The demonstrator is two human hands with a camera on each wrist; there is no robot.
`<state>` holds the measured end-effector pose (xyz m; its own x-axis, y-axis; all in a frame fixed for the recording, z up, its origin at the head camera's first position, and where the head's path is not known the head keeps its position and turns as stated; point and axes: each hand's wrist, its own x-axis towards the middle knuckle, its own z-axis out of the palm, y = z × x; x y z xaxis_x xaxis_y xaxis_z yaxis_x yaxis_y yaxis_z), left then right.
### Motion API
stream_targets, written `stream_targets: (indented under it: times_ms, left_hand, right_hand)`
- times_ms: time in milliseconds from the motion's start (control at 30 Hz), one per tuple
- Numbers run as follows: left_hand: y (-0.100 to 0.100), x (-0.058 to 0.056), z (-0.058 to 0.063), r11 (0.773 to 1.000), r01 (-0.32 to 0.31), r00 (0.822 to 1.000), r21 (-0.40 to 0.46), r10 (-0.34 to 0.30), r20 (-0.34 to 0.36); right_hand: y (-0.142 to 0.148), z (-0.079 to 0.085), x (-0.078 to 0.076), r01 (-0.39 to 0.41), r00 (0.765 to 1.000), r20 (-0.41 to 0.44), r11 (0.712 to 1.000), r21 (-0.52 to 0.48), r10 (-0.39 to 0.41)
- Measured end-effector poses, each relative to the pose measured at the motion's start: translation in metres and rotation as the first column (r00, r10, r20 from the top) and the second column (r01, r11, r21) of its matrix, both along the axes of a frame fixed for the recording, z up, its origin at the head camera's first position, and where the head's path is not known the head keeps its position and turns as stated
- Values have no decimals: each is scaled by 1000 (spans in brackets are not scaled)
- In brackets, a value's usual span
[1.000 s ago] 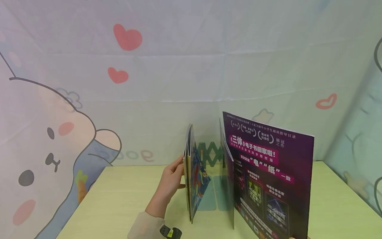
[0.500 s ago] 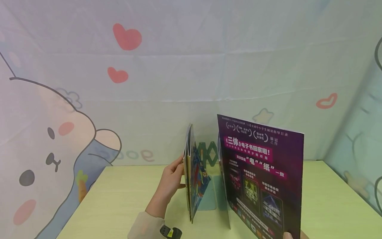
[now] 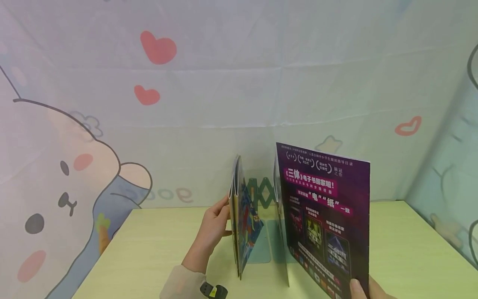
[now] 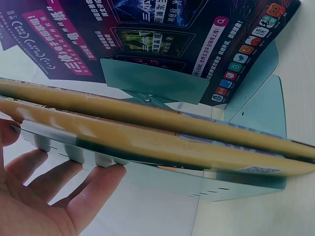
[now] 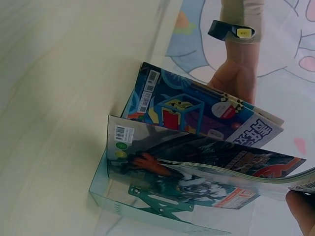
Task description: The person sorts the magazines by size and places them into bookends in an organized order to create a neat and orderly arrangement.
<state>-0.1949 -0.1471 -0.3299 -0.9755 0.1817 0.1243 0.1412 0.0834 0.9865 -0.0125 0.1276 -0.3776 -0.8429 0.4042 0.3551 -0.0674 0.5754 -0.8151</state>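
Note:
My right hand (image 3: 367,288) pinches the lower near corner of a magazine (image 3: 328,224) with a dark purple back cover. That magazine stands on edge, beside another upright magazine (image 5: 133,164) whose cover shows a barcode. In the right wrist view only part of the right hand (image 5: 301,209) appears, at the page edges. To the left, my left hand (image 3: 213,226) lies along the outer side of two upright magazines (image 3: 242,224). Its straight fingers (image 4: 93,196) touch the teal bookend plate (image 4: 162,177) on that side. The bookend's green folding lattice (image 3: 265,193) shows at the back, between the magazines.
The pale wooden table (image 3: 403,241) reaches back to a hanging cloth (image 3: 224,83) printed with hearts and a cartoon animal. Teal base plates (image 3: 259,247) of the bookend lie flat between the two groups of magazines. A dark watch (image 3: 213,290) circles my left wrist.
The purple magazine has shifted left, closer against the upright magazine beside it, and its near edge has swung leftward. More of my right hand shows. The left hand stays in place.

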Motion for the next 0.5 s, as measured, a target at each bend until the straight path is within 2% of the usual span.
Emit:
stream_targets:
  times_ms: [167, 367, 500]
  left_hand:
    - [-3, 5, 0, 1000, -5, 1000, 3, 5, 12]
    - [-5, 13, 2, 1000, -17, 1000, -2, 17, 11]
    - [-7, 17, 4, 1000, -25, 1000, -4, 25, 9]
  right_hand:
    - [-5, 10, 5, 3, 1000, -26, 995, 102, -1]
    - [-7, 16, 9, -26, 995, -97, 993, 119, 37]
    - [-8, 21, 12, 6, 996, -91, 984, 176, 11]
